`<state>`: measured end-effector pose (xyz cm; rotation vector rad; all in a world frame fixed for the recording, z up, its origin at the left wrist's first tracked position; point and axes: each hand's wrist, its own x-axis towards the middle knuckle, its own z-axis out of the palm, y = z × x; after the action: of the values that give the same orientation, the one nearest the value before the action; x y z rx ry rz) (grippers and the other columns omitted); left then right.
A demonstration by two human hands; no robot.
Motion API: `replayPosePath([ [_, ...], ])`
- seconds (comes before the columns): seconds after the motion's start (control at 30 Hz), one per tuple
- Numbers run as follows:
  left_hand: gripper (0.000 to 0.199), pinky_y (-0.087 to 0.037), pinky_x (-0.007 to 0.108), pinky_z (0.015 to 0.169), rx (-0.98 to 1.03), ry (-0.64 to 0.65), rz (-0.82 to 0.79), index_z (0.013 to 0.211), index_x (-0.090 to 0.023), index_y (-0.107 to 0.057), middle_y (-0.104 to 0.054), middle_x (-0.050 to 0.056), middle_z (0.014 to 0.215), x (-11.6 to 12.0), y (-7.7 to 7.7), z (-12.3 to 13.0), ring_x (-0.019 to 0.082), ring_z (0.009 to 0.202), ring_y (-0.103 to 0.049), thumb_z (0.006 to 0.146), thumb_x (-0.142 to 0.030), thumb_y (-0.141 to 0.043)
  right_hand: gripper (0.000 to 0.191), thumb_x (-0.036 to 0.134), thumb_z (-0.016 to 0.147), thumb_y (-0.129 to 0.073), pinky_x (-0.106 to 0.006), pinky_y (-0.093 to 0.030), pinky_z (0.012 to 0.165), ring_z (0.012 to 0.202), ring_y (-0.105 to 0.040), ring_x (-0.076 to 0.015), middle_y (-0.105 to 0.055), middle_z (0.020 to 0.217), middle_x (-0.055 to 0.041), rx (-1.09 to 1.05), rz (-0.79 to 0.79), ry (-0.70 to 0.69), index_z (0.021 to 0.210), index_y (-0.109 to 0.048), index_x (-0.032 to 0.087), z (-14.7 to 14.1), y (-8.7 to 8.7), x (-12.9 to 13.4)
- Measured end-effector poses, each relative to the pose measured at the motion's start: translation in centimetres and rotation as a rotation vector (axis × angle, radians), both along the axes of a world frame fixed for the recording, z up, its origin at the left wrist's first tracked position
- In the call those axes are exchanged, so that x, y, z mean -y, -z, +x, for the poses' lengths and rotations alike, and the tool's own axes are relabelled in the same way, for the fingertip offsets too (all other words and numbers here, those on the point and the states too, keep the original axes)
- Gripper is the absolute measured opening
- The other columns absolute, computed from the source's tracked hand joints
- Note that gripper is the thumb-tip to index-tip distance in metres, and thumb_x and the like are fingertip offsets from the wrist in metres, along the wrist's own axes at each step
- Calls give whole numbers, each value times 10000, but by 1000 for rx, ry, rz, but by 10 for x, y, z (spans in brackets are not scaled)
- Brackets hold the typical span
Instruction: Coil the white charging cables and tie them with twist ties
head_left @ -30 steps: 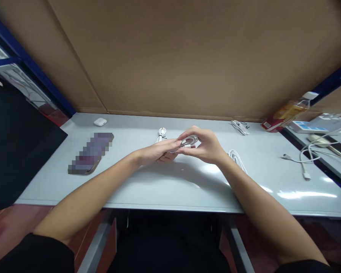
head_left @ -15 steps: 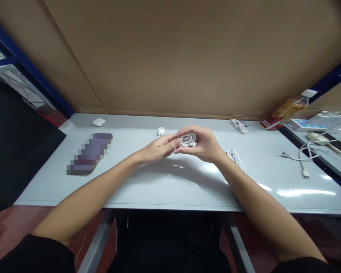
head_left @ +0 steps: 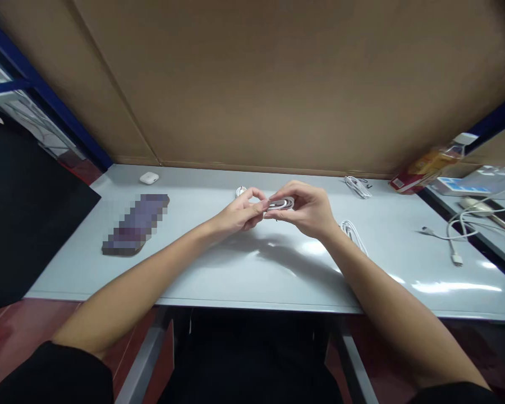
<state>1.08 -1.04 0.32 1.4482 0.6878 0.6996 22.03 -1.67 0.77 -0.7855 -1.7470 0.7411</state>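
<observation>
Between my two hands, above the middle of the table (head_left: 219, 280), is a coiled white cable (head_left: 283, 203). My right hand (head_left: 309, 207) grips the coil from the right, thumb below and fingers above. My left hand (head_left: 242, 213) pinches at the coil's left end with thumb and forefinger; exactly what lies in that pinch is too small to make out. Just behind my left hand a small white cable bundle (head_left: 240, 192) lies partly hidden. Near my right wrist rests another coiled white cable (head_left: 352, 234), and a further white bundle (head_left: 357, 186) lies towards the back.
On the left are a blurred-out phone-like object (head_left: 137, 224) and a white earphone case (head_left: 148, 178). At the right stands a bottle of amber drink (head_left: 431, 165), leaning. Loose white cables (head_left: 458, 235) trail over the right side. A brown panel (head_left: 252, 84) closes off the back.
My left fingers have shifted from lying along the coil to a rounded pinch at its end. The coil has tilted flatter in my right hand, and the view has moved slightly.
</observation>
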Motion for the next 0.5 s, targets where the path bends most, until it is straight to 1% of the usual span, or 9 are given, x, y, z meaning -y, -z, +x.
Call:
replayPosePath([
  [0.07, 423, -284, 191, 479, 25, -135, 73, 1054, -256, -425, -506, -79, 700, 0, 5, 4, 77, 533, -423, 943, -574, -681, 378, 506, 630, -967, -356, -520, 589, 699, -654, -199, -728, 807, -31, -37, -77, 29, 824, -779, 241, -2, 3, 0],
  [0.13, 417, -337, 189, 489, 32, -246, 157, 1027, -249, -435, -582, -60, 771, 1, 9, 9, 79, 573, -513, 929, -553, -704, 399, 506, 614, -972, -350, -519, 564, 655, -665, -191, -739, 793, -31, -83, -165, 42, 804, -762, 224, -4, 4, 1],
  [0.17, 398, -364, 192, 501, 23, -282, 199, 1004, -239, -452, -607, -48, 787, 2, 11, 11, 82, 589, -541, 934, -545, -696, 409, 508, 608, -972, -351, -524, 564, 635, -670, -188, -747, 786, -33, -101, -205, 46, 800, -757, 217, -5, 4, 1],
  [0.23, 349, -423, 207, 549, -5, -321, 274, 969, -219, -487, -650, -23, 800, 4, 13, 13, 89, 613, -575, 960, -520, -663, 415, 511, 610, -968, -351, -534, 570, 612, -675, -184, -758, 772, -36, -118, -264, 62, 799, -756, 209, -7, 5, 2],
  [0.27, 323, -447, 216, 574, -14, -341, 302, 984, -216, -499, -669, -13, 813, 5, 13, 14, 91, 615, -582, 970, -501, -651, 412, 512, 613, -965, -349, -536, 570, 606, -675, -181, -762, 767, -37, -119, -284, 74, 797, -758, 207, -7, 5, 2],
  [0.33, 298, -468, 230, 603, -24, -386, 327, 1080, -227, -495, -696, -7, 849, 8, 13, 14, 90, 597, -578, 977, -461, -647, 407, 509, 621, -961, -342, -534, 565, 601, -674, -179, -766, 767, -39, -107, -311, 98, 805, -765, 204, -8, 5, 2],
  [0.4, 318, -453, 229, 591, -33, -403, 319, 1155, -246, -462, -699, -16, 858, 9, 12, 14, 84, 562, -551, 978, -436, -646, 406, 509, 634, -955, -340, -533, 562, 597, -676, -181, -769, 779, -46, -93, -314, 102, 822, -768, 202, -8, 6, 2],
  [0.5, 267, -415, 223, 567, -24, -358, 286, 1094, -239, -474, -688, -14, 862, 6, 13, 13, 74, 541, -513, 979, -413, -640, 402, 519, 691, -924, -350, -552, 592, 653, -692, -194, -767, 851, -59, -46, -254, 63, 904, -781, 210, -7, 7, 1],
])
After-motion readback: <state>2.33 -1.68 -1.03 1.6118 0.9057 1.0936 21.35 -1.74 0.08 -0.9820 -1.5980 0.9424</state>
